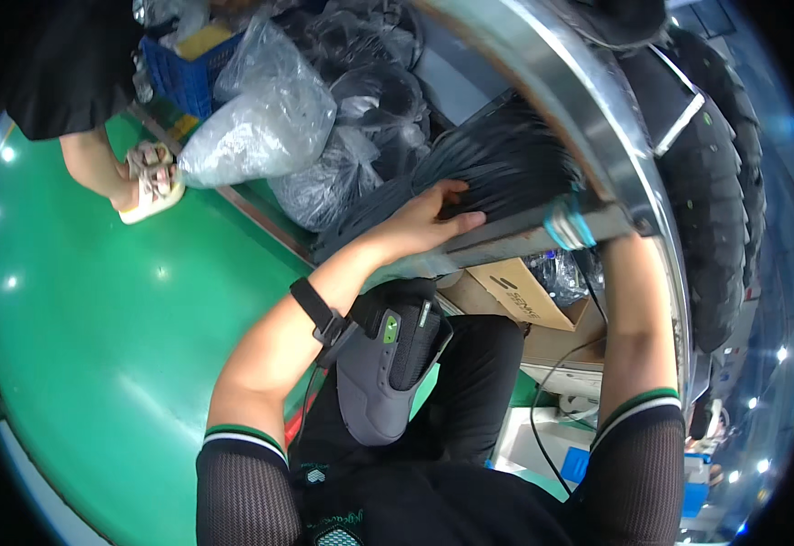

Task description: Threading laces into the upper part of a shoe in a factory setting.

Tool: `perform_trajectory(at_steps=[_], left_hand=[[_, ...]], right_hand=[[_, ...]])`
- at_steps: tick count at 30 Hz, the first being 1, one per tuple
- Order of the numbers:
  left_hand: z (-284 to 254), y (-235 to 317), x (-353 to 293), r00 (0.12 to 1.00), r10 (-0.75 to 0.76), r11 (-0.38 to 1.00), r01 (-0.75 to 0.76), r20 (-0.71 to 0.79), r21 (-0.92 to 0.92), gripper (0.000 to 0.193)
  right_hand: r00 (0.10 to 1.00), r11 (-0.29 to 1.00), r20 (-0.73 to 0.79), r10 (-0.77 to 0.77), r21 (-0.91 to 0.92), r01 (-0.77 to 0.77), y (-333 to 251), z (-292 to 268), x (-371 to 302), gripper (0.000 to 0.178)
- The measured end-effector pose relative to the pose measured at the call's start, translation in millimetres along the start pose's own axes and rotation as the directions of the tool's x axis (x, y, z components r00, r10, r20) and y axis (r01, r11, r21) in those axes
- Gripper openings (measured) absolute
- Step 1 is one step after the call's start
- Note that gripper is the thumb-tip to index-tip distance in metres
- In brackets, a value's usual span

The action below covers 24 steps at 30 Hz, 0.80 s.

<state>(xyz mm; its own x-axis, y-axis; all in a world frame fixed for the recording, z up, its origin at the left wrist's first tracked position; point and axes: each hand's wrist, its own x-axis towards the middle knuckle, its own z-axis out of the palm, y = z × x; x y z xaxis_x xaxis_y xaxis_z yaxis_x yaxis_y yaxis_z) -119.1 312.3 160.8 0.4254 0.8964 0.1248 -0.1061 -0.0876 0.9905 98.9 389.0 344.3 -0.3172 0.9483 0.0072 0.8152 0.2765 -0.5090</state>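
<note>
The left hand (422, 225) reaches over a bundle of thin dark strands (520, 150), its grip spread — thumb and fingertips apart at the near side of the bundle, the thumb by a worn grey bar (506, 232). Whether the fingertips touch any single strand, I cannot tell. The strands lie behind that bar, fanning toward the plastic bags on the left. Turquoise tape (568, 224) wraps the bar near its right end.

The right forearm (638, 318) rises just inside the bright steel edge of the table (617, 105) and passes out of sight at the bar; the right hand is hidden there, so the state of its grip cannot be told.

Below the bar sits an open cardboard box (529, 296) with shiny dark wrapped items inside. A black strap (321, 314) circles the left wrist, and a grey and black object with a green oval (shaped rather like a shoe) (379, 391) shows above the lap.

Beyond the left hand are clear plastic bags (274, 114) and a blue crate (183, 77). At upper left, another person's sandalled foot (151, 182) stands on the green floor (124, 300) — well apart from the strands. Ridged black stacks (702, 200) line the far side of the steel edge.
</note>
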Motion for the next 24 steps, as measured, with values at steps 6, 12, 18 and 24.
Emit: perform_trajectory(at_steps=[6,12,18,24], left_hand=[[7,6,-3,0.987,-0.160,0.978,0.161,0.024,-0.133,0.055],[10,1,-3,0.995,-0.072,0.995,0.067,-0.064,-0.080,0.034],[18,2,-32,0.934,-0.073,0.997,0.055,-0.350,-0.060,0.029],[52,27,-83,0.897,-0.039,0.993,0.083,-0.440,0.081,0.029]], right_hand=[[0.967,0.969,-0.096,-0.235,0.051,0.240,6,0,-5,0.034],[0.899,0.907,-0.199,-0.389,0.087,0.412,18,19,-21,0.030],[0.794,0.832,-0.603,-0.078,0.399,0.385,-1,77,-126,0.027],[0.835,0.626,-0.550,0.019,0.657,0.419,22,87,-101,0.012]])
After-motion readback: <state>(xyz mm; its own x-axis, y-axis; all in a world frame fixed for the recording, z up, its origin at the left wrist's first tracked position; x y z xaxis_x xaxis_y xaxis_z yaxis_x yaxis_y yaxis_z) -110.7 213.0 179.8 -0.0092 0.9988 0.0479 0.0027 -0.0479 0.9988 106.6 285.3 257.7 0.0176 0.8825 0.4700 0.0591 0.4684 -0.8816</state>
